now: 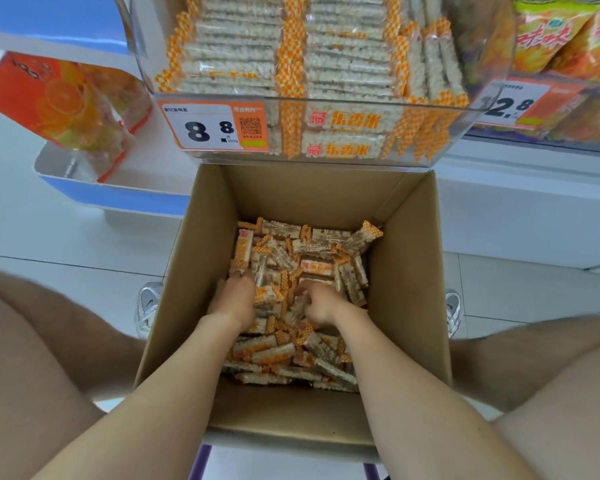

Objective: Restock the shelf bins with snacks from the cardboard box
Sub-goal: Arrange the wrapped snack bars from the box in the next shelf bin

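Orange-checked clear wrappers of pale rice snacks (pixel 312 244) cover the box (pixel 406 271) bottom; our right hand (pixel 317 304) curls round some, and we cannot tell the left hand (pixel 234 299) grip.

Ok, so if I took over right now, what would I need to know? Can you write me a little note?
Left hand: down in the cardboard box, fingers buried in the snack bars; grip unclear.
Right hand: beside it in the same pile, fingers curled; grip unclear.
Shelf bin: right above the box, already stacked with neat rows of the same bars.
Left to do: many loose bars cover the box bottom; lift handfuls up into the bin.
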{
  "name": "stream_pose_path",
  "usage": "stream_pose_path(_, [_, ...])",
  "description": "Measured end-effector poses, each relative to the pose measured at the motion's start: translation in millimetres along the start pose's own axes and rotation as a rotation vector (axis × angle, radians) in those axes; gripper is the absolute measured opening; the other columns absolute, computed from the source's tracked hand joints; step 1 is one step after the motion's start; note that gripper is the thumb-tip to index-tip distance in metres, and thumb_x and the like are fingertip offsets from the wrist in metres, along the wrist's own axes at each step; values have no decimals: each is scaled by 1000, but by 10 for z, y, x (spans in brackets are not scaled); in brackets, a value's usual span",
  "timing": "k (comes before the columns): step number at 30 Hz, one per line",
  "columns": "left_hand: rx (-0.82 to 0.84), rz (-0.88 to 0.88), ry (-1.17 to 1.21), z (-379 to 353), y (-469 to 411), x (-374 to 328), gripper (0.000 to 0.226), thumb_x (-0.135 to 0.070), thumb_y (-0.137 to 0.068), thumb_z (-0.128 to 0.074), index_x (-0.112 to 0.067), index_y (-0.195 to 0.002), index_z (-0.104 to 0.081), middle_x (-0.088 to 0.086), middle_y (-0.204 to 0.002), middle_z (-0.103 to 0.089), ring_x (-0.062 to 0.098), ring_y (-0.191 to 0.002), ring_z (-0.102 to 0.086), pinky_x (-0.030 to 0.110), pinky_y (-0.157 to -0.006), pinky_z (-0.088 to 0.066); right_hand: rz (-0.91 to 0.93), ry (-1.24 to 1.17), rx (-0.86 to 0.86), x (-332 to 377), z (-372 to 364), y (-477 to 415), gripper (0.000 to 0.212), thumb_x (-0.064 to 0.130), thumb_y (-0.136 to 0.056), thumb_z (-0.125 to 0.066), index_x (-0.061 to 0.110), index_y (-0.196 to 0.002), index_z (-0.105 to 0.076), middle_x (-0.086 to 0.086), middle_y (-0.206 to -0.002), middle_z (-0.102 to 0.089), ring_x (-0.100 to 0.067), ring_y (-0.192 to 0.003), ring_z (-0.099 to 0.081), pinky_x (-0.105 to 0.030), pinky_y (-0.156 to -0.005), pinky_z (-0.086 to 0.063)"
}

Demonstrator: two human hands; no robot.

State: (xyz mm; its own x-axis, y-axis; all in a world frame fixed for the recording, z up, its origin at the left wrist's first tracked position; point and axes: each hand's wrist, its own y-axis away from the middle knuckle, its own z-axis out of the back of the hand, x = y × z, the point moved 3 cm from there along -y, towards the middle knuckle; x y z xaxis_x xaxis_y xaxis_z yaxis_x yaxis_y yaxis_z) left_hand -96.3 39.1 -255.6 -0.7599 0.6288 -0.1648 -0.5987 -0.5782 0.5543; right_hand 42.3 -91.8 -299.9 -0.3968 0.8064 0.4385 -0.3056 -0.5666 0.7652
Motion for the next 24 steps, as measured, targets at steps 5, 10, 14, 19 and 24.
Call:
stream_pose_path(5, [47,12,55,-75,-75,68,54,-13,-100,-66,-21,-148,-43,10,-150,-46,41,-131,-49,52,-103,-51,-99,370,192,42,-245,-332,80,12,-101,-54,43,-164,-15,-16,-164,-23,-45,-140,-37,-56,-104,-49])
stream_pose_path(10, [65,15,111,-180,-132,91,61,-10,-98,-67,-19,-153,-41,14,-155,-42,39,-136,-46,49,-109,-48,-60,697,-108,-40,-220,-255,35,21,-101,-63,22,-136,-62,-20,-157,-32,-43,-147,-24,-58,-122,-23])
stream_pose_path(14, [-49,-44,156,-114,-148,9,49,1,-91,-71,-21,-131,-54,8,-134,-57,30,-120,-55,40,-96,-53,-70,431,-35,-72,-25,-142,37,25,-102,-59,16,-138,-62,-16,-155,-42,-40,-146,-35,-55,-120,-30])
stream_pose_path(19, [-161,-101,217,129,-81,-162,42,1,-85,-73,-30,-112,-65,-3,-125,-62,25,-113,-61,44,-86,-59,-116,-340,-248,-84,273,165,48,29,-110,-40,21,-157,-42,-7,-153,-51,-33,-134,-54,-37,-106,-46])
stream_pose_path(24, [-64,-223,508,450,51,-282,48,-11,-78,-88,-31,-115,-66,-13,-103,-68,6,-94,-67,20,-74,-57,15,-728,-310,-6,538,480,45,33,-108,-39,-1,-117,-67,-12,-90,-67,-27,-76,-69,-44,-66,-60])
